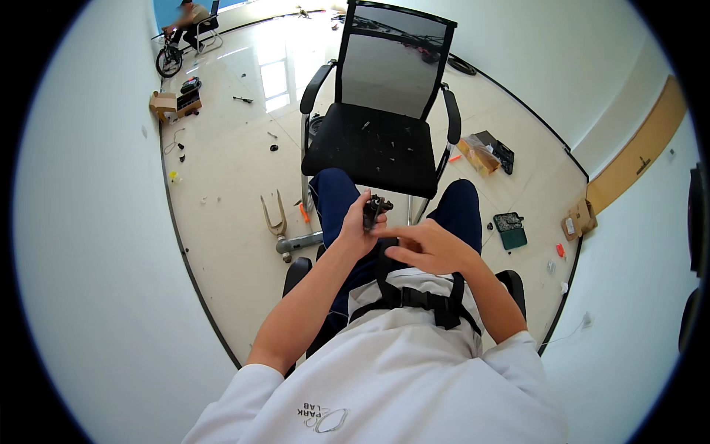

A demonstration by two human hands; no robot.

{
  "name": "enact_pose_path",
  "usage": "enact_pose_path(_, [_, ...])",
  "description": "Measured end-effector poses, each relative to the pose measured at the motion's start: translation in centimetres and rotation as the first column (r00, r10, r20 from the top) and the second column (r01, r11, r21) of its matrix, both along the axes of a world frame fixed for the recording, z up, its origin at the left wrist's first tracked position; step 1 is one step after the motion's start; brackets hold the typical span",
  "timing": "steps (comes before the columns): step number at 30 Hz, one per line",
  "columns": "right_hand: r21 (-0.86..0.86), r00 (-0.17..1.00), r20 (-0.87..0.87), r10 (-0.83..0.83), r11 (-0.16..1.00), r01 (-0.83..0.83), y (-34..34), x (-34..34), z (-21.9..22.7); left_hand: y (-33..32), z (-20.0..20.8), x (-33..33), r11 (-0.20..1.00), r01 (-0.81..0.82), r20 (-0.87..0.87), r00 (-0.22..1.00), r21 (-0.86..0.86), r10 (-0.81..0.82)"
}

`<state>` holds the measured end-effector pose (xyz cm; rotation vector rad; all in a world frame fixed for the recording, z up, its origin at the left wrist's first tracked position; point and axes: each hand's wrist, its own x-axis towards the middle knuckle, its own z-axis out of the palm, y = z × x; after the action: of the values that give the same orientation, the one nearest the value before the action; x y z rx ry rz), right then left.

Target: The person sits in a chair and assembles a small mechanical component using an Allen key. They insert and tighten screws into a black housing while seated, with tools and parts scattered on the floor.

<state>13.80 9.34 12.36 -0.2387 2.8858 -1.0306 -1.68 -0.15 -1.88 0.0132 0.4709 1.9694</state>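
Observation:
My left hand (356, 231) is closed around a small dark mechanical part (375, 210), held up between my knees. The part looks like black metal with a jointed shape; its exact kind is too small to make out. Just to the right of it is my right hand (430, 246), with the index finger stretched toward the left hand and the thumb apart. Nothing shows in that right hand. A black office chair (373, 148) faces me beyond my knees, with several small bits scattered on its seat.
On the floor at left lie a bicycle fork (275, 222) and an orange-handled tool (303, 213). To the right are an open green case (512, 235), a cardboard box (581, 219) and a black tool case (500, 152). Far left, a person (194, 18) sits by a bicycle (168, 61).

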Motion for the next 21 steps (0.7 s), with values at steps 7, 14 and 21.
enact_pose_path(7, [0.039, 0.912, -0.410, 0.004, 0.999, 0.013, 1.6, -6.5, 2.4, 0.1, 0.3, 0.3, 1.000, 0.020, 0.074, 0.997, 0.003, -0.021])
enact_pose_path(14, [0.271, 0.954, -0.244, 0.175, 0.957, -0.107, 1.0, -8.1, -1.2, 0.6, 0.4, 1.8, 0.997, -0.017, -0.117, 0.993, -0.071, 0.009])
enact_pose_path(21, [0.148, 0.981, -0.193, 0.005, 0.989, 0.024, 2.3, -13.5, -0.6, 0.4, 2.1, 2.1, 0.978, 0.073, -0.112, 0.989, -0.194, -0.096])
